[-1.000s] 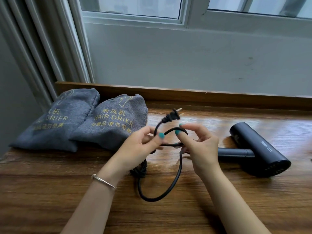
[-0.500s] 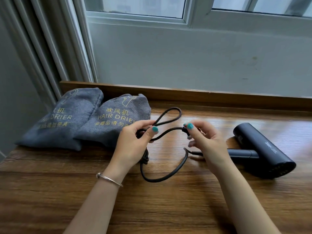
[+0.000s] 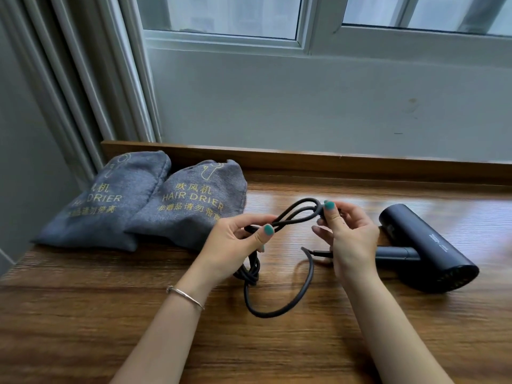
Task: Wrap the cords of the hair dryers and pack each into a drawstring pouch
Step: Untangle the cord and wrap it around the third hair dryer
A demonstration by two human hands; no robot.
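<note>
Left hand [image 3: 238, 239]: thumb and fingers pinched on the black cord [image 3: 279, 311], bracelet [image 3: 185, 296] at the wrist. Right hand [image 3: 346, 234]: fingertips clamped on the far end of a doubled cord loop raised between both hands. Cord: slack hangs in a curve onto the worktop [image 3: 83, 328], running to the hair dryer [image 3: 424, 250] lying on its side just right of the right hand. Two grey pouches [image 3: 191, 206], filled, side by side at back left, below the window [image 3: 221, 18]

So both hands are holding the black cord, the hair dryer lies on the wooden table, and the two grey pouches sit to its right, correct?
Not quite: the head view shows the two grey pouches to the left of the hair dryer, not its right. Both the left hand and right hand do hold the black cord, above the wooden table.
</note>
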